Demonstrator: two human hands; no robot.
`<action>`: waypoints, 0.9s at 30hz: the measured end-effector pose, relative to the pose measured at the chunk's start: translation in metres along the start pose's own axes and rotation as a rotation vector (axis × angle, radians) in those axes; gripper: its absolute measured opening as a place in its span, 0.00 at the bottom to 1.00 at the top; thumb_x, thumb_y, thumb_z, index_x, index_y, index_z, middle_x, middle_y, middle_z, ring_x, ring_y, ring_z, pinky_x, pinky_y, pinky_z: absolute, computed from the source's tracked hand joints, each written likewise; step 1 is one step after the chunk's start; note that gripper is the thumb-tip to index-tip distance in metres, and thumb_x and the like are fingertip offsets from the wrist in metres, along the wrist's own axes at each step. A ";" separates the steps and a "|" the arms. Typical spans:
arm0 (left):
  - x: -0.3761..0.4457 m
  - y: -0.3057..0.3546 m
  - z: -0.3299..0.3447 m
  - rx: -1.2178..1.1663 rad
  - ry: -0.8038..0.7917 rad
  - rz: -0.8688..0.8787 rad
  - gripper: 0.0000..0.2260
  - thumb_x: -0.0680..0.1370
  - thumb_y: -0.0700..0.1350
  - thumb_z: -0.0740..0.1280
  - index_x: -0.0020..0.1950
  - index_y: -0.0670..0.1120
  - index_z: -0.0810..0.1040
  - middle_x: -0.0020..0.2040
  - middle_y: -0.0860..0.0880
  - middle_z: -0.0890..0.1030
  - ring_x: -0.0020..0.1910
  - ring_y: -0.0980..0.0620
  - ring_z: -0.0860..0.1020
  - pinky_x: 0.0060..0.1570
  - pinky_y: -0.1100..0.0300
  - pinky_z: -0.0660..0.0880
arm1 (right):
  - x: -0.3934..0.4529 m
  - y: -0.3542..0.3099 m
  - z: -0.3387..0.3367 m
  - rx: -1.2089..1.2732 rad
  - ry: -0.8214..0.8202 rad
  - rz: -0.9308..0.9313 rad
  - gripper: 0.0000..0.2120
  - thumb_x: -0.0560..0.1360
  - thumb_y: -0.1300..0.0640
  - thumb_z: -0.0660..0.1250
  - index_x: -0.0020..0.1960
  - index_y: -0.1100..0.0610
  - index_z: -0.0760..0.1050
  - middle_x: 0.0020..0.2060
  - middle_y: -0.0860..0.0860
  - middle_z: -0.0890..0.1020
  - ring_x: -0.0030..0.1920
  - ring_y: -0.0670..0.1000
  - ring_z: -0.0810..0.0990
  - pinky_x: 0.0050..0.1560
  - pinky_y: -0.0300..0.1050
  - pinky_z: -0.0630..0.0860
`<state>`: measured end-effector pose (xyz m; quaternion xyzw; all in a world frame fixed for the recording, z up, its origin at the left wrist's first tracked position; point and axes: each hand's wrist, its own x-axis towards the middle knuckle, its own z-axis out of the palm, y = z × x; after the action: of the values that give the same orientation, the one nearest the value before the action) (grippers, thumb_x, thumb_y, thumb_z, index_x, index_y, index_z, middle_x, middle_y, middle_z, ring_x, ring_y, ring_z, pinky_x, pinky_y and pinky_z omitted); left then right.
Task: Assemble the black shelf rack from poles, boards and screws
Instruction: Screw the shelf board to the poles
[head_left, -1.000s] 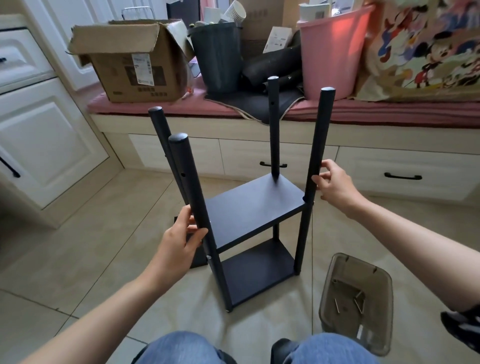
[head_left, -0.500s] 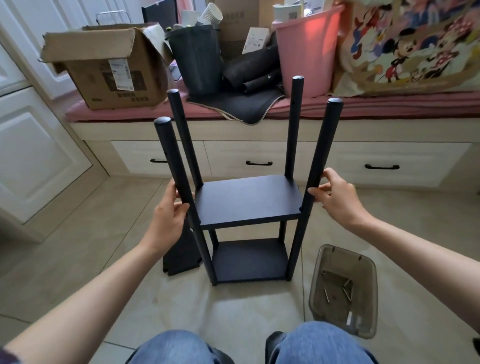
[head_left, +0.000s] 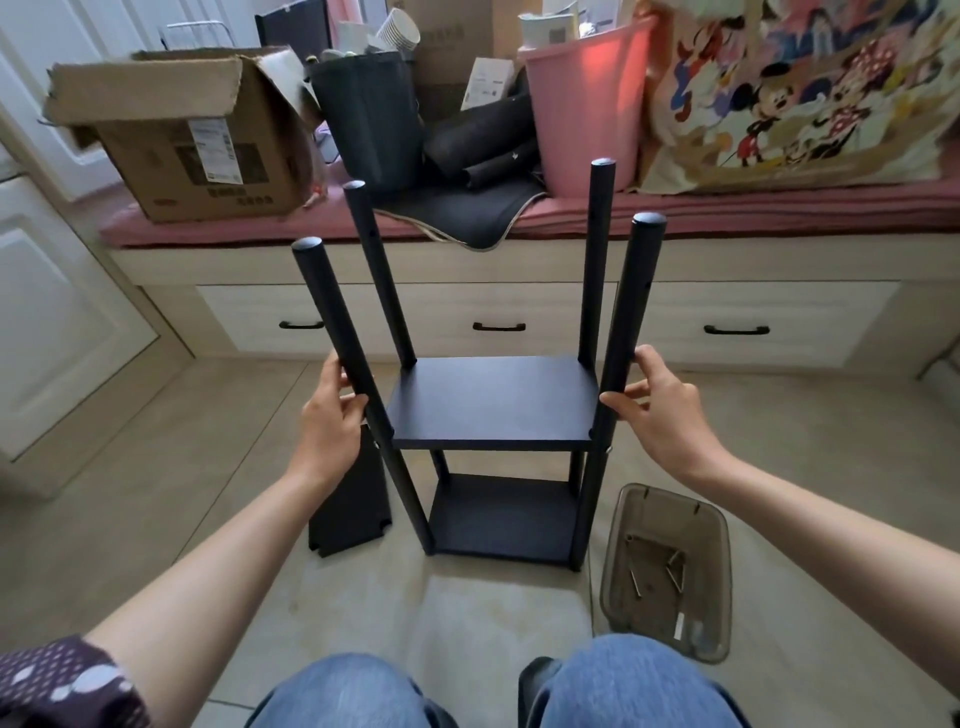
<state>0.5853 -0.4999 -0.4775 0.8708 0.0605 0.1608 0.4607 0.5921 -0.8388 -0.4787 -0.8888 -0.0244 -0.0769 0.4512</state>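
Left hand (head_left: 332, 415) and right hand (head_left: 657, 402) curl fingers round the half-built black shelf rack's (head_left: 493, 405) front poles; uneven pull could tip it onto the loose black board (head_left: 348, 499) at lower left

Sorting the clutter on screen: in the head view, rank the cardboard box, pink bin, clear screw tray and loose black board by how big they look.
1. cardboard box
2. pink bin
3. clear screw tray, though it lies nearer the camera, so it looks bigger than it may be
4. loose black board, partly hidden by the left hand
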 end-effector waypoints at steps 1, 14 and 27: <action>0.000 0.000 0.001 -0.003 0.008 -0.006 0.23 0.82 0.31 0.60 0.76 0.44 0.64 0.60 0.41 0.78 0.57 0.41 0.81 0.63 0.40 0.75 | 0.000 0.000 0.000 -0.005 0.003 0.002 0.20 0.78 0.55 0.69 0.67 0.50 0.68 0.47 0.55 0.83 0.52 0.58 0.81 0.56 0.60 0.78; -0.015 -0.003 -0.008 -0.053 0.006 -0.038 0.18 0.81 0.36 0.65 0.70 0.46 0.71 0.58 0.49 0.79 0.60 0.47 0.79 0.62 0.50 0.76 | -0.007 -0.003 0.008 -0.074 0.050 0.115 0.11 0.79 0.54 0.67 0.58 0.60 0.75 0.47 0.51 0.80 0.50 0.53 0.79 0.50 0.44 0.73; -0.065 -0.056 -0.062 -0.118 -0.086 -0.247 0.12 0.82 0.38 0.64 0.66 0.44 0.75 0.52 0.46 0.83 0.53 0.47 0.82 0.51 0.53 0.80 | -0.050 -0.074 0.089 -0.336 -0.488 0.100 0.15 0.79 0.50 0.64 0.62 0.56 0.76 0.58 0.51 0.81 0.57 0.50 0.78 0.55 0.42 0.73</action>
<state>0.5055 -0.4358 -0.5054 0.8343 0.1378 0.0687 0.5294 0.5442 -0.7215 -0.4792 -0.9434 -0.0753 0.1581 0.2817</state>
